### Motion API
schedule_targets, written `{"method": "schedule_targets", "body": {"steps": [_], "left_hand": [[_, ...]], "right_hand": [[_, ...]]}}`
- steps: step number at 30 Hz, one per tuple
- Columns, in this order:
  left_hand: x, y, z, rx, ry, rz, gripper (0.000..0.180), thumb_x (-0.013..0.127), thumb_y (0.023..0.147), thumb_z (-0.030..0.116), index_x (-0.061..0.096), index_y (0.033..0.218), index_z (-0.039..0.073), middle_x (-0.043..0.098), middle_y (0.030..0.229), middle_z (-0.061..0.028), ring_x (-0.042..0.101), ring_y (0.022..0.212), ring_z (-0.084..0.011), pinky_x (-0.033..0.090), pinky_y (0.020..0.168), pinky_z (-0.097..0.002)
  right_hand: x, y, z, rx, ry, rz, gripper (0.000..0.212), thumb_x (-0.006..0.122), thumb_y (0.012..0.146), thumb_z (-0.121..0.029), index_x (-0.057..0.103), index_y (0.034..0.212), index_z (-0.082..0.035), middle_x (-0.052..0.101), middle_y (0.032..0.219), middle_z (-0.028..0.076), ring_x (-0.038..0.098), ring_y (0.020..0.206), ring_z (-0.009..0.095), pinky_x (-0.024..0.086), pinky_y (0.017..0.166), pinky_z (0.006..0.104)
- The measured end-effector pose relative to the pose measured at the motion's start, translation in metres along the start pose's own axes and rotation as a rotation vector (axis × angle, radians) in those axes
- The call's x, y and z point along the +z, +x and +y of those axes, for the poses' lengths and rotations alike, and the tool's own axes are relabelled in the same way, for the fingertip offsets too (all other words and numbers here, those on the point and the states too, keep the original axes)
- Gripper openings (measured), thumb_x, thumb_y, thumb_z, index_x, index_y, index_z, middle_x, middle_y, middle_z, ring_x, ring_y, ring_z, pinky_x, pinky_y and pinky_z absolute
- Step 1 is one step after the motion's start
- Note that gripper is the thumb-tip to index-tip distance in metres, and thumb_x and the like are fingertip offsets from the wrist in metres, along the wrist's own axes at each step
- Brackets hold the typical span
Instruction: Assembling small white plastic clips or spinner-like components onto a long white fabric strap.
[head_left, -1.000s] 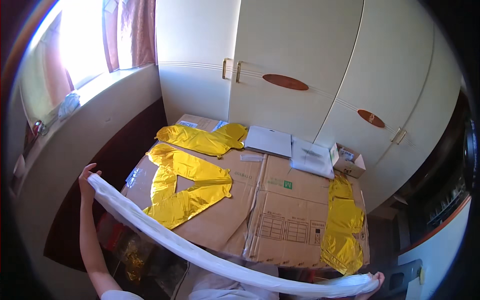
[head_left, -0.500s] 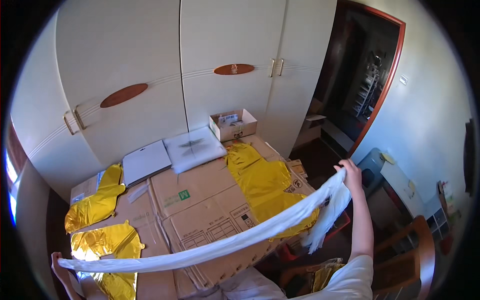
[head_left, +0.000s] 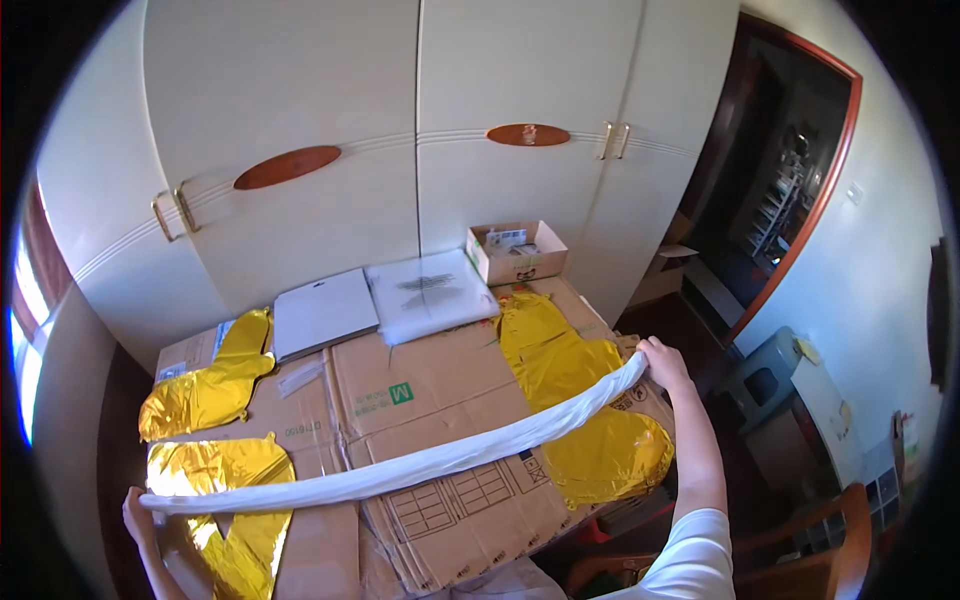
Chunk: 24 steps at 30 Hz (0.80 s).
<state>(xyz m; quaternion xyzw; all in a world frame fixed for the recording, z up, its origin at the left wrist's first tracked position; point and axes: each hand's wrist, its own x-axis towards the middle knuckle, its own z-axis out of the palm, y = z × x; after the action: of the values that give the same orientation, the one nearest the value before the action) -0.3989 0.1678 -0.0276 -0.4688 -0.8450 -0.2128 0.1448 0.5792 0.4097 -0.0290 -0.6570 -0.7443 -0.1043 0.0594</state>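
A long white strip of thin, gathered material [head_left: 420,472] stretches across in front of me, sagging slightly; whether it is cloth or plastic film I cannot tell. Its left end is pinched in my left hand [head_left: 137,515], low at the left. My right hand [head_left: 664,364] grips the other end, higher up at the right. Below the strip, flat gold foil balloons lie on the cardboard [head_left: 430,380]: a large one [head_left: 570,360] at right, one [head_left: 210,395] at far left, and one [head_left: 245,475] at near left, partly covered by the strip.
Along the back of the cardboard are a grey-white flat panel [head_left: 325,315], a clear-wrapped white pack [head_left: 430,300] and a small open carton [head_left: 520,265]. White wardrobe doors [head_left: 520,70] rise behind. A wooden chair [head_left: 850,540] stands at the near right, a doorway beyond.
The view has swung left. My right hand has come inward and slightly down with the strip, and the loose tail that hung beside it no longer shows. Both hands keep hold.
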Motion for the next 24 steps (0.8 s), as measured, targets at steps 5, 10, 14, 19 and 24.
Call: {"method": "schedule_targets", "body": {"steps": [5,10,14,19,24], "left_hand": [[-0.016,-0.005,-0.029,0.048,0.304,-0.233,0.041,0.059,0.072,0.011,0.051,0.112,0.006,0.054,0.108,-0.0214,0.047,0.105,-0.0385,0.038,0.09,-0.0451],[-0.056,-0.008,0.015,0.137,0.614,-0.237,0.079,0.077,0.05,0.012,0.044,0.122,0.007,0.045,0.125,-0.0146,0.036,0.12,-0.0342,0.03,0.099,-0.044],[-0.078,-0.015,0.22,0.491,-0.068,-0.104,0.042,0.068,0.067,0.007,0.055,0.107,0.004,0.055,0.107,-0.0161,0.05,0.102,-0.0337,0.04,0.087,-0.0408],[-0.019,-0.081,0.364,0.434,-0.633,-0.173,0.015,0.062,0.073,0.007,0.06,0.087,0.006,0.06,0.076,-0.0101,0.058,0.076,-0.029,0.047,0.065,-0.0366],[0.042,-0.112,0.389,0.173,-1.197,-0.341,0.009,0.058,0.082,0.008,0.058,0.087,0.0,0.053,0.062,-0.0032,0.046,0.054,-0.0048,0.036,0.047,-0.0213]], "right_hand": [[-0.033,-0.008,-0.015,0.147,-0.124,-0.323,0.05,0.066,0.065,-0.008,0.052,0.113,-0.013,0.053,0.109,0.01,0.048,0.108,0.029,0.041,0.088,0.0407],[-0.092,-0.002,-0.118,-0.229,0.202,-0.011,0.035,0.057,0.076,-0.011,0.054,0.11,-0.003,0.055,0.107,0.014,0.051,0.099,0.031,0.041,0.088,0.0368],[-0.11,-0.015,-0.258,-0.543,0.597,-0.019,0.02,0.061,0.078,-0.013,0.063,0.098,-0.008,0.061,0.097,0.008,0.057,0.093,0.024,0.046,0.081,0.0329],[-0.08,-0.01,-0.386,-0.662,1.0,-0.002,0.01,0.062,0.079,-0.013,0.065,0.086,-0.006,0.062,0.082,0.008,0.06,0.068,0.022,0.048,0.061,0.0292],[-0.05,-0.014,-0.415,-0.56,1.212,-0.122,0.01,0.061,0.079,-0.01,0.063,0.086,-0.003,0.06,0.076,0.006,0.056,0.061,0.013,0.045,0.056,0.0251]]}}
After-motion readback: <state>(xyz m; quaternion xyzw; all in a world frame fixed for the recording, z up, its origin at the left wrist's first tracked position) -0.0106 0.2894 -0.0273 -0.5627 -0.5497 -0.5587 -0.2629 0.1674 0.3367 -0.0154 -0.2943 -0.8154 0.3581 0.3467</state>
